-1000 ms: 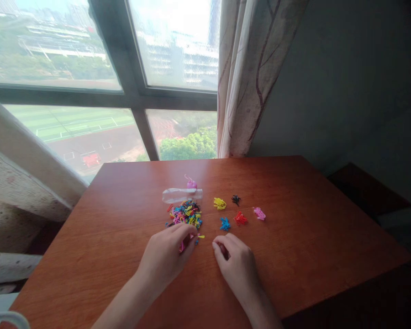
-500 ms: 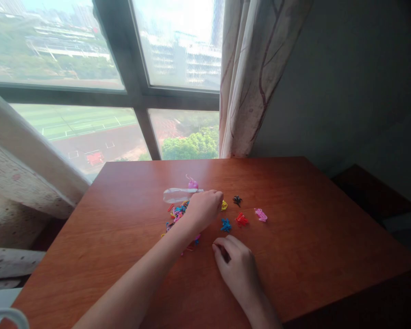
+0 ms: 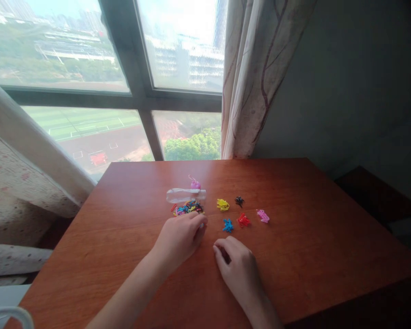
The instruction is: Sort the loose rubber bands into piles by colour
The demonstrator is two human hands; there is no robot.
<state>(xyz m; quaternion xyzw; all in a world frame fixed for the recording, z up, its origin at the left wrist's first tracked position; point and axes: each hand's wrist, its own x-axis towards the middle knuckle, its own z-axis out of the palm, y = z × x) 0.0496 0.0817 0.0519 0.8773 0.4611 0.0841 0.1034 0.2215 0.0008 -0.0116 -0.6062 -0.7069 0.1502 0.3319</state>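
Note:
My left hand is over the near side of a mixed pile of small colourful bands, its fingers curled together. A tiny pale spot shows at its fingertips, too small to name. My right hand rests on the table, thumb and fingers curled in; whatever they may hold is hidden. Beyond it lie separate little heaps of one colour each: blue bands, red bands, yellow bands, black bands and pink bands.
A clear plastic bag or pouch lies behind the mixed pile, a purple-pink trinket with a loop just past it. The brown wooden table reaches to the window and curtain. A white curved object is at lower left.
My left hand has drawn back from beside the yellow heap to the mixed pile, uncovering the yellow bands. The right hand stays put. The view has shifted slightly.

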